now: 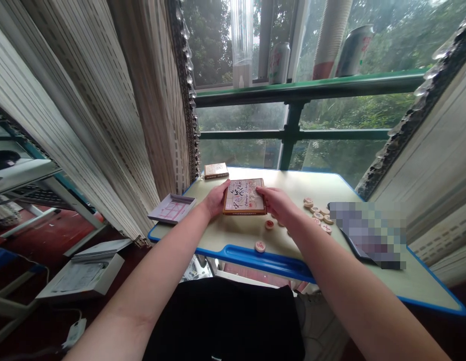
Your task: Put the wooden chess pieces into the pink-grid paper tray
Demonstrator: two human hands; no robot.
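Observation:
A flat Chinese chess box with a printed lid lies on the small blue-edged desk. My left hand grips its left edge, fingers curled round it. My right hand holds its right edge in the same way. Round wooden chess pieces lie loose: one by the front groove, one under my right wrist, and several in a cluster to the right.
A second small box sits at the desk's back left corner, and an open box tray lies at the left edge. A dark blurred object lies on the right. Cans and a cup stack stand on the green window rail. Blinds hang left.

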